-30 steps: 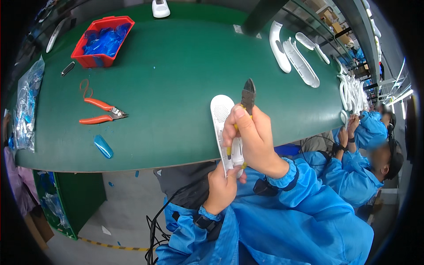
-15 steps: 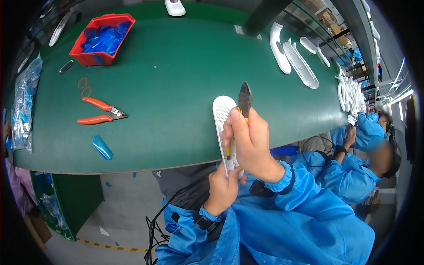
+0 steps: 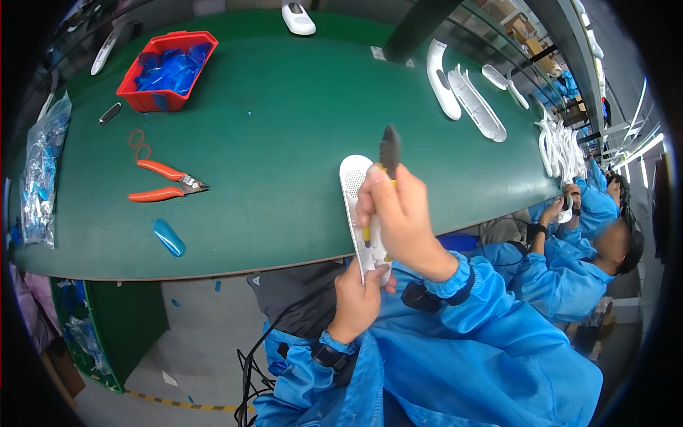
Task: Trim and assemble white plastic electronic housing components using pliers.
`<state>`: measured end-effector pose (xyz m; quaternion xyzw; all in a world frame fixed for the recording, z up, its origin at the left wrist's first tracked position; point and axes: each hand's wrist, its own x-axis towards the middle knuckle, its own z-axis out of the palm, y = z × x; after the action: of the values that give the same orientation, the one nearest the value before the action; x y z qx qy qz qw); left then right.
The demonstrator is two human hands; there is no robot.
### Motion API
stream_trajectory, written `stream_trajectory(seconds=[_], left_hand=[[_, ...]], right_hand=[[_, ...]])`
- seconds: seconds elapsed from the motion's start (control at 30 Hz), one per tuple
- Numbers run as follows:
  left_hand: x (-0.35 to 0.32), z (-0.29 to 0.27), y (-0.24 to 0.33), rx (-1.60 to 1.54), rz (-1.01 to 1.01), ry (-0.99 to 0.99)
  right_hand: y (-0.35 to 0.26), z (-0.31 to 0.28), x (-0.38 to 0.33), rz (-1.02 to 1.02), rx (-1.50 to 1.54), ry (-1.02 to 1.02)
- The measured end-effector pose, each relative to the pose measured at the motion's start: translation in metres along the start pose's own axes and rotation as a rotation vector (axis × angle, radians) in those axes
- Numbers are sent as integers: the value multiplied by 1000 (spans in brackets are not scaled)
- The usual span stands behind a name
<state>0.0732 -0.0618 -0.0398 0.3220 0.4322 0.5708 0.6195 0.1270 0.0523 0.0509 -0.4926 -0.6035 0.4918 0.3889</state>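
Observation:
A long white plastic shell (image 3: 351, 176), with a grid of small holes at its far end, tilts over the front edge of the green table. My left hand (image 3: 356, 302) is closed around its near end. Above the shell, my right hand (image 3: 407, 224) is wrapped round a pair of pliers (image 3: 389, 148) with dark jaws and yellow handles. The jaws point away from me, while the handle ends reach down to the shell's inner side. My fingers hide much of the handles, so whether they press on the shell I cannot tell.
Orange-handled cutters (image 3: 162, 182) and a shiny blue piece (image 3: 169, 238) lie left. Behind them stand a red bin (image 3: 153, 102) of blue film and a clear bag (image 3: 44, 174). White shells (image 3: 475, 103) lie far right, near a metal post (image 3: 420, 32). Co-workers (image 3: 562, 281) sit right.
The right hand and pliers have shifted slightly left and the pliers look blurred. My left hand keeps its hold on the shell. The view has shifted a little.

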Motion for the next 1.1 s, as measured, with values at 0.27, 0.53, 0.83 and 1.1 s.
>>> stream_trajectory(seconds=[0.27, 0.53, 0.83, 1.1], left_hand=[[-5, 4, 41, -145, 36, -34], [16, -3, 94, 392, 236, 116], [41, -62, 119, 555, 590, 286], [54, -82, 106, 627, 604, 373]], right_hand=[[-21, -54, -14, 34, -176, -136], [-32, -43, 18, 67, -51, -259], [-46, -47, 145, 102, 52, -317], [-67, -39, 200, 237, 191, -500]])
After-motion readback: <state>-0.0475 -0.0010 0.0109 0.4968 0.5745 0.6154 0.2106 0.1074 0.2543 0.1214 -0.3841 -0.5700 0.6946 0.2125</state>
